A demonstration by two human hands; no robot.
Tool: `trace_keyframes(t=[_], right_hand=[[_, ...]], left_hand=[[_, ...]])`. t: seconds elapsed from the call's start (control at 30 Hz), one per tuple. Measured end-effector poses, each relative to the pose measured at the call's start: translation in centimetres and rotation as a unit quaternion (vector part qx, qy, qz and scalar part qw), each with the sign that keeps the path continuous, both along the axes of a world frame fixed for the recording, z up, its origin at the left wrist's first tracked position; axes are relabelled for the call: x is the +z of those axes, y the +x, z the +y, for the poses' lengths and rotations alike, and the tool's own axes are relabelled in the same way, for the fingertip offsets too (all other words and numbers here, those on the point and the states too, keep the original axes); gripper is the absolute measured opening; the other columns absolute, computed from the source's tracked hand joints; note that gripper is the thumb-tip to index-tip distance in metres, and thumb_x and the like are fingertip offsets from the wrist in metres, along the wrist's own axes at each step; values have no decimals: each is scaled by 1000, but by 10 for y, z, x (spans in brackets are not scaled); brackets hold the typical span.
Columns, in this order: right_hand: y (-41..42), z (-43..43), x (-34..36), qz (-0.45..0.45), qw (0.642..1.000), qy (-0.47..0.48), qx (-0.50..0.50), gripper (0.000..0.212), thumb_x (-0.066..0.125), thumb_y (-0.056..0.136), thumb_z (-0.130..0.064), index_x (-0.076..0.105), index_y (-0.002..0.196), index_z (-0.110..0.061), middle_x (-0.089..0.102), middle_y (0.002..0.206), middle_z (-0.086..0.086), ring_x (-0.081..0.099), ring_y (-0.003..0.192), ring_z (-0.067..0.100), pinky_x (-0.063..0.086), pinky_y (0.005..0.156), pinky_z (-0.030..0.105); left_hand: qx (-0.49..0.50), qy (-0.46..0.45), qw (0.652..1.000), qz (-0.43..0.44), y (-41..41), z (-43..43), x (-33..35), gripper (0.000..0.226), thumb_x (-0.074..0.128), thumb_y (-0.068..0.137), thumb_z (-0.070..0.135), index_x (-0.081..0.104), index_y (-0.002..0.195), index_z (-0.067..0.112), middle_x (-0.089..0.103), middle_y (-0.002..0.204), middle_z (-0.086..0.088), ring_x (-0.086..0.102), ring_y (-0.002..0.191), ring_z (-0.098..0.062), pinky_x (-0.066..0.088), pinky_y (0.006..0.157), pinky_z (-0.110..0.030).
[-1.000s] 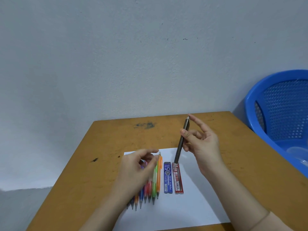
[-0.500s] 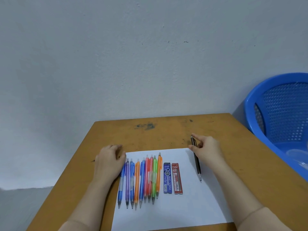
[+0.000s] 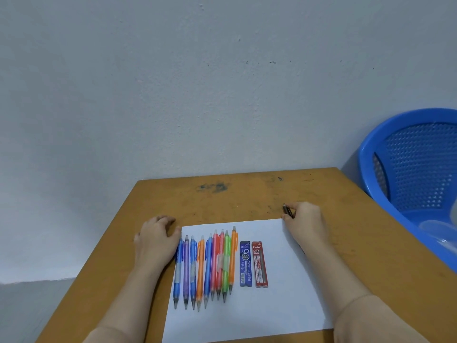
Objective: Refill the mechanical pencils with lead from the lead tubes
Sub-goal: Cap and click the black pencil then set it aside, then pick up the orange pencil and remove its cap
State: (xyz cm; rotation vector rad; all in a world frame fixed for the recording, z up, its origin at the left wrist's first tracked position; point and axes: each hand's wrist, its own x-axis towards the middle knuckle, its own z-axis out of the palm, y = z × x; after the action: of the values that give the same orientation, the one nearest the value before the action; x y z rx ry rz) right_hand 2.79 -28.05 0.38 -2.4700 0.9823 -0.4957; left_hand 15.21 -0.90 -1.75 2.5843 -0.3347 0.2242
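**Mechanical pencils, coloured** (image 3: 208,266): nine, lying side by side in a row on the left half of the white paper (image 3: 284,298), tips toward you. From the left they run blue, purple, blue, orange, blue, two red, green, orange.

**Blue lead tube** (image 3: 245,264): flat on the paper just right of the row, parallel to the pencils.

**Red lead tube** (image 3: 259,264): just beside the blue one, on its right, also flat.

**Dark pencil** (image 3: 287,210): at the paper's far right corner, mostly hidden under your right hand, with only its far end showing.

**Right hand** (image 3: 305,222): palm down over the dark pencil. Whether the fingers grip it or only rest on it cannot be told.

**Left hand** (image 3: 155,240): palm down on the surface (image 3: 247,196) at the paper's far left corner, touching the leftmost blue pencil, fingers loosely curved and holding nothing.

**Surrounds:** brown wooden surface with dark smudges near its far edge, a pale wall (image 3: 222,95) behind it, and a blue perforated basket (image 3: 420,164) to the right.
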Motion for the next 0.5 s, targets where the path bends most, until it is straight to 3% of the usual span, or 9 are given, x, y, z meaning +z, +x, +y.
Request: trace_keyframes(t=[0.13, 0.37, 0.5], right_hand=[[0, -1, -1, -1, 1000, 0, -2, 28, 57, 92, -20, 65, 119, -22, 66, 109, 3, 61, 86, 23, 44, 63, 26], [1, -3, -3, -14, 1000, 11, -9, 25, 58, 91, -23, 67, 114, -17, 65, 99, 5, 61, 75, 22, 49, 58, 29], [1, -2, -2, -43, 999, -6, -16, 29, 57, 91, -28, 66, 118, -20, 57, 109, 4, 59, 84, 21, 48, 64, 29]], left_hand=[[0, -9, 1000, 6, 0, 0, 1, 39, 53, 92, 41, 56, 127, 24, 50, 135, 2, 39, 128, -17, 28, 106, -43], [1, -10, 1000, 5, 0, -1, 0, 39, 53, 92, 41, 56, 127, 24, 50, 135, 2, 39, 128, -17, 29, 105, -43], [1, -8, 1000, 3, 1, -1, 0, 39, 53, 92, 42, 56, 127, 25, 50, 134, 3, 40, 127, -16, 30, 105, -42]])
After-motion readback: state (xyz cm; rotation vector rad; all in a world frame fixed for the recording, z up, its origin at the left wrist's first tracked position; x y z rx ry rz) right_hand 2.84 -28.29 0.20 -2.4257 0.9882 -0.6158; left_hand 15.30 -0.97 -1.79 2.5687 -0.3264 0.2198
